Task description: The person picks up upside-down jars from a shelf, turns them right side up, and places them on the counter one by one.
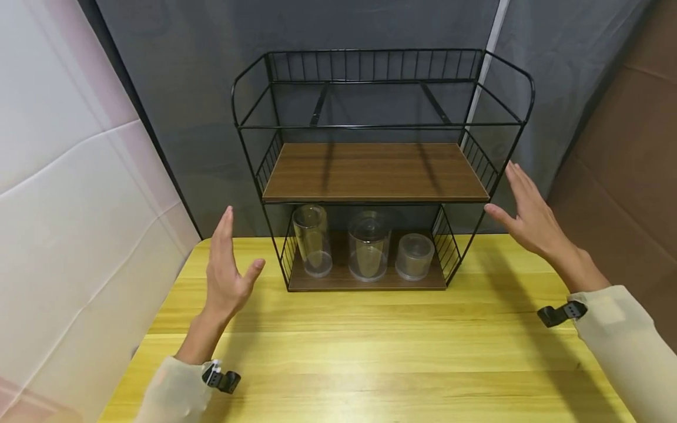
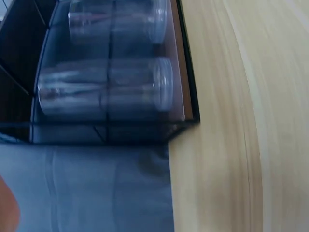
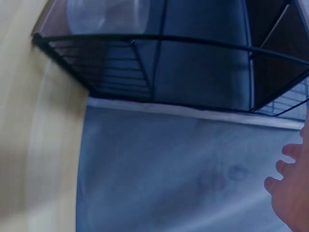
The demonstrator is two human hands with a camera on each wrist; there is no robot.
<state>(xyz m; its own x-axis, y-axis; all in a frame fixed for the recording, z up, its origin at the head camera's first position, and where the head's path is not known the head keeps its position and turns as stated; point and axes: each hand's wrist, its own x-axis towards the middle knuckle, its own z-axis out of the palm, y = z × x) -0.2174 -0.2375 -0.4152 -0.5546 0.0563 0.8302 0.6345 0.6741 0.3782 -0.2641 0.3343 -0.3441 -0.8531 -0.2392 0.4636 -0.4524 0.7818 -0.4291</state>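
Observation:
A black wire shelf rack with brown wood boards stands at the back of the table. On its bottom board are a tall clear jar, a wider clear jar in the middle and a short clear jar on the right. My left hand is held in the air left of the rack, fingers straight, thumb apart, holding nothing. Beside the rack's right side my right hand is raised with fingers extended and nothing in it; its fingertips overlap the frame in the head view.
The rack's middle board bears nothing, and its top is an open frame with two cross bars. A yellow wooden table lies in front. Grey cloth hangs behind, a white sheet at left, a brown panel at right.

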